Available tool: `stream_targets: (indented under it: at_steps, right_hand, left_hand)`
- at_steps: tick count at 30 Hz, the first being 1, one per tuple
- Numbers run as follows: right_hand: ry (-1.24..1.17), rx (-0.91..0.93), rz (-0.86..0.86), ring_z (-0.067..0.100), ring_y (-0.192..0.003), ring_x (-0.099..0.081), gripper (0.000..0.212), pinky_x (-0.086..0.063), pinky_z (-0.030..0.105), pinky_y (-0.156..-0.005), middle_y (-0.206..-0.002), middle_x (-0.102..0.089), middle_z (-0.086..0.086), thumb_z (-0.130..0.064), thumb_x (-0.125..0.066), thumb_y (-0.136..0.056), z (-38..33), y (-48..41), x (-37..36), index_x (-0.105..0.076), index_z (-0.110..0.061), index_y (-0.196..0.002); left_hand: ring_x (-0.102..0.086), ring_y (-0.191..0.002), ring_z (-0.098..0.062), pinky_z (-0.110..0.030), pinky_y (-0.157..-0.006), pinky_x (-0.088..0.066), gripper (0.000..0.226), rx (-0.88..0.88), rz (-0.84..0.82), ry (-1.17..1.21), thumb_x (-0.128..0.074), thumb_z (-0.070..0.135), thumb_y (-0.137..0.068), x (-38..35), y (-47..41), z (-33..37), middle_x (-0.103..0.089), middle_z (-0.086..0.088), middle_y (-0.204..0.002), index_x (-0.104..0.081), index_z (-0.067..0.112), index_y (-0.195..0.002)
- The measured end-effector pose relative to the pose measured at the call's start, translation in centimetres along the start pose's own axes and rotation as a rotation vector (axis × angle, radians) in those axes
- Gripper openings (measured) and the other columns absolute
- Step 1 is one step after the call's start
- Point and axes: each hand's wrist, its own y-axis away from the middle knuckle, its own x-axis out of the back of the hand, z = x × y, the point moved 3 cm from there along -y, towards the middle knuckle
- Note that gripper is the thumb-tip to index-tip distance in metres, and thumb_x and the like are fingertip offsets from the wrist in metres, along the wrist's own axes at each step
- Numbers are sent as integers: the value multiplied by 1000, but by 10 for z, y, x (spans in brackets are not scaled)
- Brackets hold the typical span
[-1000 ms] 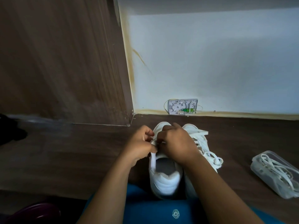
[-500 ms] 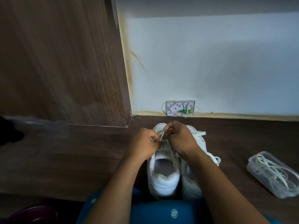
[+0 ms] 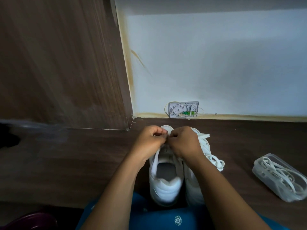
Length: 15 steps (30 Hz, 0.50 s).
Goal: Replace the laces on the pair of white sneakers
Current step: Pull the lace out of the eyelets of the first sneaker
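Rightward, white laces [image 3: 280, 175] inside clear container [image 3: 256, 170].

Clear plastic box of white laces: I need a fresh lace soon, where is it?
In the head view the clear plastic box lies on the dark wooden floor, far right, beyond the laced white sneaker.

Brightness: dim overall; white wall [image 3: 216, 63] at 1 o'clock is the brightest area, evenly lit, no glare
Shadow: grey band along the wall's top at 12 o'clock; dark floor [image 3: 83, 163] loses detail
Blur: wood panel [image 3: 58, 55] at 10 o'clock smeared; sneakers [image 3: 166, 188] soft at 6 o'clock
Distortion: wide-angle; panel edge leans
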Motion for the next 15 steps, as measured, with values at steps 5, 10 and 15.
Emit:
stream_targets:
  at_steps: [5, 10, 15]
  right_hand:
    - [-611, -258, -56, 13, -37, -27, 38, -20, 22, -42, -47, -33, 5, -16, -62, -88, 1, -1, 2, -44, -12, -54]
    - [-933, -341, -130, 14, -46, -33, 23, -21, 24, -47, -53, -44, 4, -1, -55, -84, -1, 3, 9, -56, -8, -63]
    - [-918, -269, -223, 13, -44, -42, 24, -30, 19, -41, -60, -52, 9, 17, -48, -70, -2, 1, 16, -61, -2, -75]
  left_hand:
    - [-47, -54, -1, -22, -57, -36, 34, -76, -80, -323, -60, -7, -75, 6, 6, -5, -49, 13, -55, -60, 22, -58]
    - [-57, -92, -23, -37, -84, -47, 36, -276, 237, -472, -69, 1, -73, 5, 0, 18, -50, 8, -82, -61, 29, -52]
    - [-50, -62, -15, -25, -60, -39, 26, -261, 238, -300, -64, -9, -74, 6, -6, 32, -47, -4, -59, -65, 6, -53]
